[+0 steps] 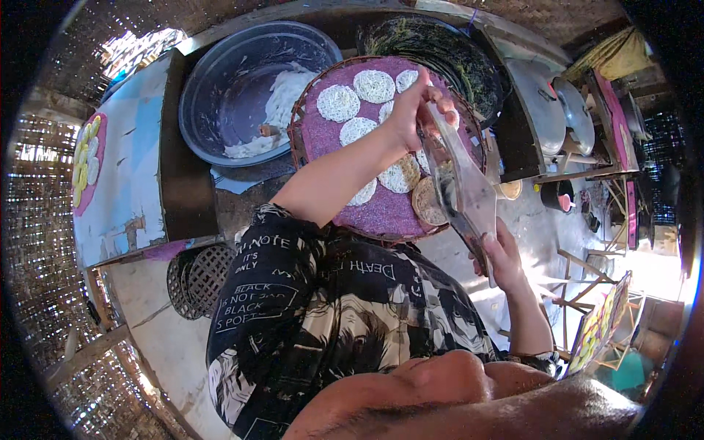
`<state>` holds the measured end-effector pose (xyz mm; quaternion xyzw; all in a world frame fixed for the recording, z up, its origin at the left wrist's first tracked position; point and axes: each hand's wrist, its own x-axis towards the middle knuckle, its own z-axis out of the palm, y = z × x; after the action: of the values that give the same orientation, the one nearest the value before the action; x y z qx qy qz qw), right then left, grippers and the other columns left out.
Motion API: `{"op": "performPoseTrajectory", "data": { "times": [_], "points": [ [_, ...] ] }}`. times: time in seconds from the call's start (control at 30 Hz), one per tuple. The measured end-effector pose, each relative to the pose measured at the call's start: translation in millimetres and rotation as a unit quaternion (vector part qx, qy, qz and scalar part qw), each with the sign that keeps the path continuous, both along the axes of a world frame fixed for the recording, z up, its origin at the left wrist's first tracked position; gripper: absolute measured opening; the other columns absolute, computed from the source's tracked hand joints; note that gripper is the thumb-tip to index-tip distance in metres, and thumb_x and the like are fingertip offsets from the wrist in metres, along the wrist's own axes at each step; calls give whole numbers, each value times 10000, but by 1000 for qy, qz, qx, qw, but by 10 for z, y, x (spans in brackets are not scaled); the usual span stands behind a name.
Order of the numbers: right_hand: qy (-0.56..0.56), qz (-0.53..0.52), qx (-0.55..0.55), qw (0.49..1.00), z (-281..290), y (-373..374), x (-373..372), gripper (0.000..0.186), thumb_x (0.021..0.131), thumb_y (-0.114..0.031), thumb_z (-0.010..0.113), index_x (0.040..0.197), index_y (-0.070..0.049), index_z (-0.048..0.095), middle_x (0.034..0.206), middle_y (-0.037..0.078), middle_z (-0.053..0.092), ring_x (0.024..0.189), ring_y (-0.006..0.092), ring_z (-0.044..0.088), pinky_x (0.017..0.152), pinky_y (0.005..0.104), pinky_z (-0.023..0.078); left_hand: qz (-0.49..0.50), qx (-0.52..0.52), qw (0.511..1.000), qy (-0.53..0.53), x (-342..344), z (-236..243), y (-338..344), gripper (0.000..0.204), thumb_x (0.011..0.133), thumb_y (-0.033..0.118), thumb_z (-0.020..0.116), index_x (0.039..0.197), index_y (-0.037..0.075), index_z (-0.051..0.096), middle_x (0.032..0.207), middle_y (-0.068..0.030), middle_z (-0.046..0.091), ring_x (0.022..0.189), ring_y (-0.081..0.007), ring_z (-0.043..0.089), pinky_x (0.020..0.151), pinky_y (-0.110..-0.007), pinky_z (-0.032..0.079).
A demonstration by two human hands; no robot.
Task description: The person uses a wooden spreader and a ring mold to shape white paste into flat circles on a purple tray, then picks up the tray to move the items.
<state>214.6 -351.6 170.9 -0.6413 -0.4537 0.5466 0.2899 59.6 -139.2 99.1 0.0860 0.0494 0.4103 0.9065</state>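
The tray (pixel 295 132) sits directly before the person (pixel 367 286). Rounds (pixel 338 103) lie on its lining sheet (pixel 367 220). The tool (pixel 469 191) extends above the tray's right side, between left fingers (pixel 442 103) at the far end and right fingers (pixel 496 249) at the near end. Left of the tray: the basin (pixel 199 110), with dough (pixel 290 99) inside. Behind, to the right: the bowl (pixel 440 59). Farther right: cookware (pixel 534 106). Far left: the table (pixel 132 220), bearing pieces (pixel 93 150). The basket (pixel 198 282) occupies the floor (pixel 161 359) beside it.

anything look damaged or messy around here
Yes, the worn blue-and-white tabletop on the left: its surface is peeled, with brown patches near its lower edge. Also, white pasty material is smeared up the wall of the large round dark-blue basin.
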Motion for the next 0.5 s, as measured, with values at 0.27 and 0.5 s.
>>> {"op": "performPoseTrajectory", "data": {
  "times": [0.27, 0.5],
  "points": [
    [8, -43, -36, 998, 93, -229, 42, 529, 759, -386, 510, 1103, -2, 390, 713, 85, 503, 512, 125, 483, 388, 226, 395, -51, 17, 999, 6, 149, -157, -92, 509, 722, 620, 421, 646, 118, 454, 642, -78, 526, 662, -261, 535, 537, -340, 429],
    [67, -95, 128, 985, 285, 6, -122, 667, 735, -387, 515, 1214, -11, 244, 861, 125, 488, 614, 152, 504, 469, 250, 415, -19, 559, 795, 236, -181, 200, -262, 835, 634, 513, 634, 1243, 33, 322, 1228, -150, 407, 1157, -252, 365, 968, -390, 259]
  ]
}}
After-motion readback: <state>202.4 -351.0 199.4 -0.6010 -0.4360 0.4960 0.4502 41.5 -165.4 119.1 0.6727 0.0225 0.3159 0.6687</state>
